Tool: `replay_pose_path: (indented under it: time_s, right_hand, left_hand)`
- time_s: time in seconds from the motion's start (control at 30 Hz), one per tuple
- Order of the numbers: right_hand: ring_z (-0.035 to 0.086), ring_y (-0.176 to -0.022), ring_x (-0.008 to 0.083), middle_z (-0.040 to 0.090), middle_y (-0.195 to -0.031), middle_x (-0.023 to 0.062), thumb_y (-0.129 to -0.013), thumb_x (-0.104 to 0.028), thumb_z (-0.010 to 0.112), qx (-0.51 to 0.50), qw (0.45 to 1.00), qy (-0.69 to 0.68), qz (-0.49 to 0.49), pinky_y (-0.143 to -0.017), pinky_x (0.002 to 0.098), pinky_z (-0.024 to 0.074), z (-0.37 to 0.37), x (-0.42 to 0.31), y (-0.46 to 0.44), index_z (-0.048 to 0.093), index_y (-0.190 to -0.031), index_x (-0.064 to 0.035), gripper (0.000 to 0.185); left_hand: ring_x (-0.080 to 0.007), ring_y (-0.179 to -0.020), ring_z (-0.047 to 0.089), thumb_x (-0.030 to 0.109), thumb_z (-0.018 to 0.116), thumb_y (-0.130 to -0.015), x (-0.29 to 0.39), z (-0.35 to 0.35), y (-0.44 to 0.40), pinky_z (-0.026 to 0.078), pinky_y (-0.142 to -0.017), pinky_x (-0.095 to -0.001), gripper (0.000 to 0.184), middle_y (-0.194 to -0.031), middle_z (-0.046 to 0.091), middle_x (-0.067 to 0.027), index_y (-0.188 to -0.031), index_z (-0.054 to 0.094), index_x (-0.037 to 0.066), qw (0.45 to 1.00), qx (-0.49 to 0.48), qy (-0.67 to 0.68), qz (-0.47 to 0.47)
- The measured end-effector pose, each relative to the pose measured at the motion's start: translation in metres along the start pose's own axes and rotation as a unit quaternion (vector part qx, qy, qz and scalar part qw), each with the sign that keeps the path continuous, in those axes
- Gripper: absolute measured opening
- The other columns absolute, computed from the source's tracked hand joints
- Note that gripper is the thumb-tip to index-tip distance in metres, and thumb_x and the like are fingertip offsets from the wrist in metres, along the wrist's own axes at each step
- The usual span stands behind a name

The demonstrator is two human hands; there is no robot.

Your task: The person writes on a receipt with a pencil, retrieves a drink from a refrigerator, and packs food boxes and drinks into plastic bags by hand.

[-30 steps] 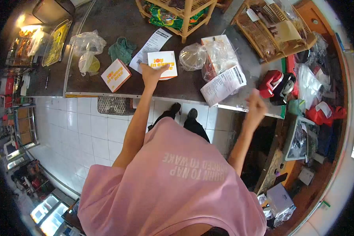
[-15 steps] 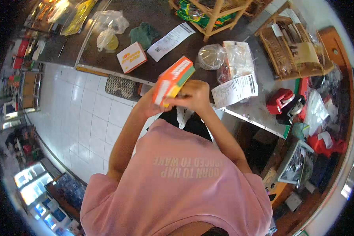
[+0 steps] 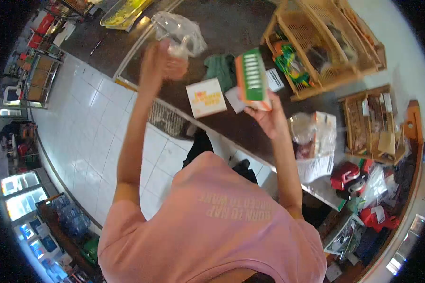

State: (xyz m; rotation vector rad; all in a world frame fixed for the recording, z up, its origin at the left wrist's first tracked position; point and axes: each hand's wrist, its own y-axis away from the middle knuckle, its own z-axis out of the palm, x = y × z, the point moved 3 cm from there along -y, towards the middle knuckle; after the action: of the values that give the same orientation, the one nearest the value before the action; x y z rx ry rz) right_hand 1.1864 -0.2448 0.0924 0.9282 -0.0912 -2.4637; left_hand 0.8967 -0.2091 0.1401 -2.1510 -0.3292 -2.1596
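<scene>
My right hand (image 3: pixel 267 113) grips an upright orange, green and white cardboard box (image 3: pixel 253 78) near its lower end, above the counter. My left hand (image 3: pixel 157 59) is reached out over the counter at the clear plastic bag (image 3: pixel 186 32). Motion smears its fingers, so whether they hold the bag is unclear. Between the hands, a white box with orange-yellow lettering (image 3: pixel 206 98) lies on the counter. Behind it is a crumpled green cloth (image 3: pixel 219 70). A printed paper slip (image 3: pixel 275 80) lies partly hidden behind the raised box.
A wooden rack (image 3: pixel 311 47) with green and yellow packets stands at the back right. Clear-wrapped goods (image 3: pixel 323 129) and a printed sheet (image 3: pixel 315 169) lie right of my right arm. Beyond are a wicker basket (image 3: pixel 370 125) and a red tape dispenser (image 3: pixel 345 175). A yellow-filled tray (image 3: pixel 125 14) sits far left.
Both hands were together on the box; now my right hand alone holds it, farther right and turned upright. My left hand has moved left to the plastic bag. The view has shifted.
</scene>
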Motion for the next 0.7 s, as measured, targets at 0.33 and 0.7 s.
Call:
replay_pose_path:
  time_s: [0.33,0.7]
  right_hand:
    - [0.047,-0.106,0.0316,0.047,-0.116,0.0159,-0.086,-0.03,0.045,-0.131,0.988,0.004,0.078,-0.094,0.0423,0.0362,0.08,0.055,-0.355,0.039,-0.119,0.0013,0.046]
    - [0.056,-0.093,0.0239,0.054,-0.105,0.0116,-0.081,-0.023,0.056,0.142,0.969,0.192,0.066,-0.073,0.0453,0.0503,0.042,0.047,-0.348,0.044,-0.113,-0.003,0.039]
  left_hand:
    - [-0.0195,-0.081,0.056,0.022,0.06,-0.074,-0.15,-0.096,-0.273,0.048,-0.071,-0.0336,0.044,-0.087,0.057,-0.0114,-0.112,0.05,0.001,0.979,-0.044,-0.026,-0.198]
    - [-0.0014,-0.056,0.038,0.015,0.046,-0.086,-0.074,-0.093,-0.218,0.03,-0.046,-0.0153,0.037,-0.083,0.053,0.001,-0.122,0.043,0.009,0.983,-0.056,0.169,-0.038]
